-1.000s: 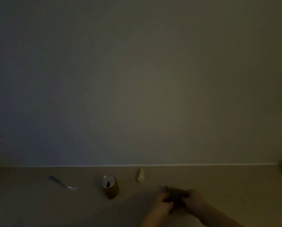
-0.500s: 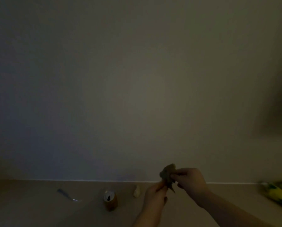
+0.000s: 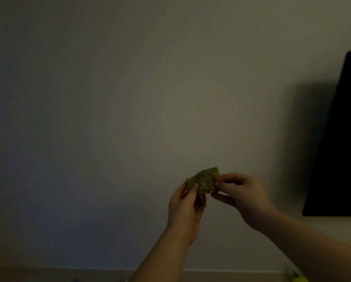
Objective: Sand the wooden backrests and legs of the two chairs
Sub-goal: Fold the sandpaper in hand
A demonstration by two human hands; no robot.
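A small crumpled piece of brownish sandpaper (image 3: 204,180) is held up in front of a plain wall in dim light. My left hand (image 3: 185,208) grips its lower left part, thumb on the front. My right hand (image 3: 240,197) pinches its right edge between thumb and fingertips. Both forearms rise from the bottom of the head view. No chair is in view.
A dark flat panel (image 3: 339,139) leans or hangs against the wall at the right edge. The floor edge (image 3: 89,270) runs along the bottom. A yellow-green object (image 3: 296,277) pokes in at the bottom right corner.
Both hands have lifted the sandpaper from the floor up in front of the wall. The view has tilted up and right; the can and floor items have dropped out of sight.
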